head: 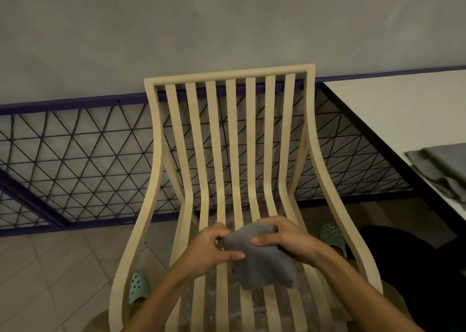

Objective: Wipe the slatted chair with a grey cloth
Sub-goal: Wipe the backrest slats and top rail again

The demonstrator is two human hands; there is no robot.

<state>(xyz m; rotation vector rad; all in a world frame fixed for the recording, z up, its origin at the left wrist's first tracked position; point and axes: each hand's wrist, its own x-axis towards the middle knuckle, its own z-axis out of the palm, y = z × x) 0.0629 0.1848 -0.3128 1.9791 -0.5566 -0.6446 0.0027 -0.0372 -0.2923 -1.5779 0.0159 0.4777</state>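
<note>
Our left hand (209, 249) & right hand (282, 241) both pinch the grey cloth (262, 258), bunched btwn them, over the seat of the slatted chair (230, 129), lower edge hanging toward the slats. Green clogs (137, 287) show beneath the chair on the tile floor (50, 268); desk (390, 109) at right w/ folded grey fabric (443, 165) on it.

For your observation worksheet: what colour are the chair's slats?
Pale cream-yellow, clearest in the head view on the slatted chair backrest.
</note>
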